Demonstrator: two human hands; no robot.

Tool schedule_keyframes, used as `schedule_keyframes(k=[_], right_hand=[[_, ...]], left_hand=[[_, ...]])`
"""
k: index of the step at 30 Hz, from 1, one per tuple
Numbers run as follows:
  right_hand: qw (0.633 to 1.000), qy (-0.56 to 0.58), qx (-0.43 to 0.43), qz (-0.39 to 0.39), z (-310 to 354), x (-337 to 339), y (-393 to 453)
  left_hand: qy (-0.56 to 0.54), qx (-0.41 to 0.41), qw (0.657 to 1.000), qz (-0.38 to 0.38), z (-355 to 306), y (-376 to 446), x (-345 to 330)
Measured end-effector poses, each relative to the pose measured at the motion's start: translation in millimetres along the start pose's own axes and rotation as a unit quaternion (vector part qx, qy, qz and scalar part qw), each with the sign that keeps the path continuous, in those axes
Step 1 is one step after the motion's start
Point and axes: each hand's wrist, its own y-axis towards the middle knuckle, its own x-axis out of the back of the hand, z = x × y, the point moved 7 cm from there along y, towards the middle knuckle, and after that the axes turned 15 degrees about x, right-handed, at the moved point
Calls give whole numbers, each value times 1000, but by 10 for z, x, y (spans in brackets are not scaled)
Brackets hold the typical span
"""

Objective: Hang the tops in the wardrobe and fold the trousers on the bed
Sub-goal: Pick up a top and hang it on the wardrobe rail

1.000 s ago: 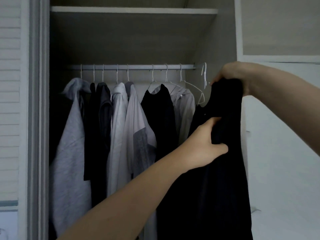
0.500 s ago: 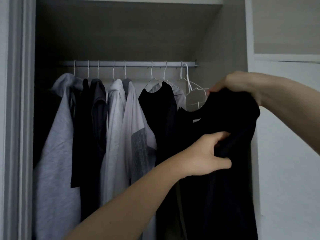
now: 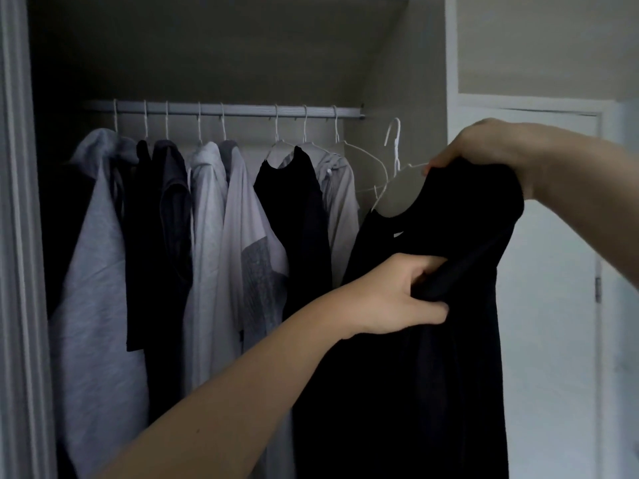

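A white door (image 3: 549, 288) stands to the right of the closet opening, with a small metal hinge (image 3: 598, 289) on its right edge. Above it sits a recessed beige wall panel (image 3: 546, 43) inside a white frame (image 3: 451, 57). At far left, a ridged white door edge (image 3: 17, 236) runs top to bottom.

No writing, brand, number or sign can be read anywhere in view. The one candidate — a small white tag (image 3: 398, 234) inside the neckline of the black top (image 3: 449, 236), at about three o'clock from the frame's centre — is too small and blurred to show any print.
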Motion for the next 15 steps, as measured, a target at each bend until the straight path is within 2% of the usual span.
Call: schedule_keyframes(k=[4,9,15], right_hand=[[1000,19,4,-24,-3,26,73],[999,44,2,-16,-86,-212,260],[998,23,37,38,-95,-583,618]], left_hand=[[-11,20,1000,4,76,22,38],[22,44,999,-18,300,161,145],[17,81,996,-9,634,422,411]])
